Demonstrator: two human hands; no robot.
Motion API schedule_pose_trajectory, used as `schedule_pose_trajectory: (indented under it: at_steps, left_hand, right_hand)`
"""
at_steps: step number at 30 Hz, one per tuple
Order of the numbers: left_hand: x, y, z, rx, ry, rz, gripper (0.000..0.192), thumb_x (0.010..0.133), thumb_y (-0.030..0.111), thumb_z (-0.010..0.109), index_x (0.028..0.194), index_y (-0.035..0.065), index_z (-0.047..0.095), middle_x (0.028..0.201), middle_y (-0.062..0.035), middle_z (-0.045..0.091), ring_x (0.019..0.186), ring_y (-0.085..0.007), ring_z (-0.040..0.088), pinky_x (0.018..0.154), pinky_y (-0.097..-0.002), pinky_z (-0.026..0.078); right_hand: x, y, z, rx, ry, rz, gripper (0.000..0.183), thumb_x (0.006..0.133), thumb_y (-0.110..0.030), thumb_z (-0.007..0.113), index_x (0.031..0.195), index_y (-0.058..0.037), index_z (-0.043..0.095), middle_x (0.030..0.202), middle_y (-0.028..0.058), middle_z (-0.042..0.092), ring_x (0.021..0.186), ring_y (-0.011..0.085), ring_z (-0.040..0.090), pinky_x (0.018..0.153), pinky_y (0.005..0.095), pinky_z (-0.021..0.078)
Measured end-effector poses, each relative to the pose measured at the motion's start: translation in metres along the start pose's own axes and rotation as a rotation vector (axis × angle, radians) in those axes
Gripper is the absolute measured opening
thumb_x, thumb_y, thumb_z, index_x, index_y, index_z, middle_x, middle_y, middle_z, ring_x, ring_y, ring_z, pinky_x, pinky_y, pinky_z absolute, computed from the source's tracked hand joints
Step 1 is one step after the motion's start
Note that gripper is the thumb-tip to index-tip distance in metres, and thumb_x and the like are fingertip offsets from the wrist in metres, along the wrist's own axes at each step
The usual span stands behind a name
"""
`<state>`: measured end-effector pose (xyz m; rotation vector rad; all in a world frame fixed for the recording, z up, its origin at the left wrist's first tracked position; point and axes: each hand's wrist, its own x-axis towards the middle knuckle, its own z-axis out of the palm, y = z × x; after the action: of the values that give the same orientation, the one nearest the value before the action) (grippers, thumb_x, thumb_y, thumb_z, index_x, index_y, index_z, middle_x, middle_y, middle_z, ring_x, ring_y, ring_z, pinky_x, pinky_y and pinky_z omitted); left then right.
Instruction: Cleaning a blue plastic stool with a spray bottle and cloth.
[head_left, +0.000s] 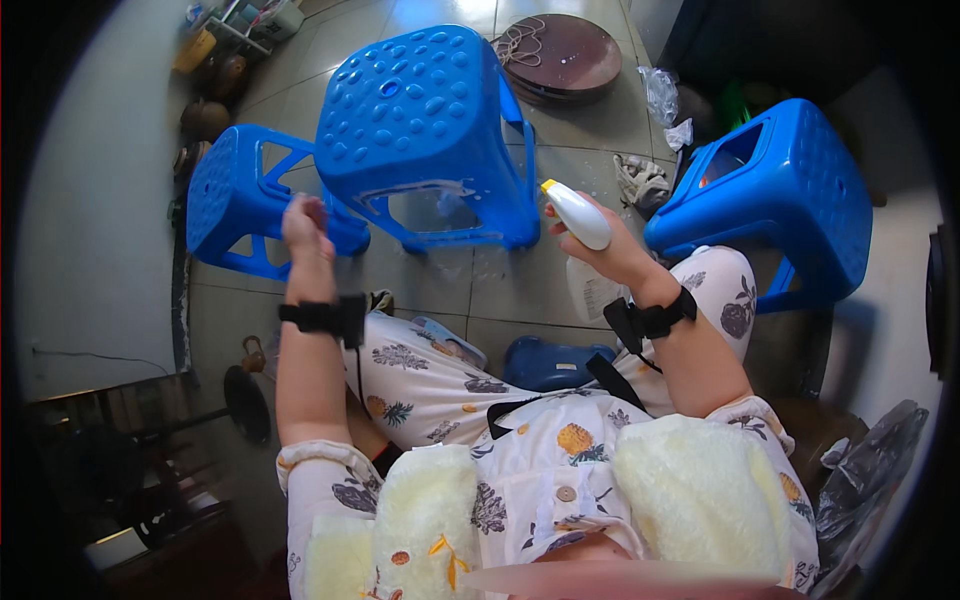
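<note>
My right hand (607, 244) grips a spray bottle by its neck, below a white spray head (586, 219) with a yellow nozzle; the bottle's clear body (590, 291) hangs under the hand. The nozzle points toward a large blue plastic stool (405, 97), tilted before me, with whitish foam on its side. My left hand (306, 225) is raised beside a smaller blue stool (217, 191) at the left; its fingers look curled, and whether it touches the stool cannot be told. Another blue stool (825, 187) lies tipped at the right.
A round dark red board (570, 56) with a cord on it lies on the tiled floor. A crumpled cloth (642, 182) and clear plastic bags (660, 96) are near the right stool. A dark blue low stool (551, 363) is between my legs. Pots (204, 118) line the left wall.
</note>
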<state>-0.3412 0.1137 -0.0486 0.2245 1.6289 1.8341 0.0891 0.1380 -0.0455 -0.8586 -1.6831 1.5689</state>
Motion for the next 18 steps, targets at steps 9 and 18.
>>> schedule_pose_trajectory:
  at_steps: [9, 18]
  left_hand:
    - [-0.114, -0.091, 0.089, -0.126, -0.426, -0.374, 0.032, 0.089, 0.031, 0.045, 0.107, 0.0053, 0.046, 0.093, -0.0111, 0.055, 0.092, -0.0246, 0.052, 0.084, -0.0362, 0.04]
    - [-0.117, -0.085, 0.063, -0.191, -0.454, -0.309, 0.068, 0.087, 0.052, 0.038, 0.133, 0.0042, 0.022, 0.13, -0.014, 0.03, 0.12, -0.0254, 0.032, 0.102, -0.0396, 0.022]
  right_hand:
    - [0.027, 0.012, 0.012, -0.043, 0.053, -0.04, 0.034, 0.069, -0.007, 0.063, 0.102, -0.0057, 0.052, 0.09, 0.0053, 0.058, 0.084, 0.0165, 0.056, 0.076, 0.0293, 0.0438]
    - [0.032, 0.009, 0.025, 0.179, 0.004, 0.146, 0.028, 0.069, -0.01, 0.062, 0.096, -0.0044, 0.055, 0.085, 0.004, 0.06, 0.079, 0.0141, 0.055, 0.074, 0.0284, 0.0448]
